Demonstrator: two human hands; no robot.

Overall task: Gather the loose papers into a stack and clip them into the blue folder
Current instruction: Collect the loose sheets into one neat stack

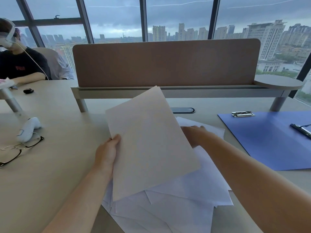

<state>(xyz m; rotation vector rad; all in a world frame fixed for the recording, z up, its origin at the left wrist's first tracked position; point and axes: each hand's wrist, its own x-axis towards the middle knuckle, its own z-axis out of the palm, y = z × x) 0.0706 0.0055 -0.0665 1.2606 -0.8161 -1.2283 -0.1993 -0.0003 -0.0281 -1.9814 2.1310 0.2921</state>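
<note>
My left hand (pixel 107 152) grips the left edge of a white sheet (pixel 149 140) and holds it raised and tilted above the desk. Under it, several loose white papers (pixel 176 204) lie fanned out in a messy pile. My right hand (pixel 195 133) reaches behind the raised sheet and rests on the papers; its fingertips are partly hidden, so its grasp is unclear. The blue folder (pixel 269 140) lies open and flat on the desk to the right, with a metal clip (pixel 242 114) at its top left corner.
A black pen (pixel 301 130) lies on the folder's right side. Glasses (pixel 18 148) and a white device (pixel 29 128) sit on the desk at left. A brown divider panel (pixel 165 63) stands behind. Another person (pixel 20 64) sits at far left.
</note>
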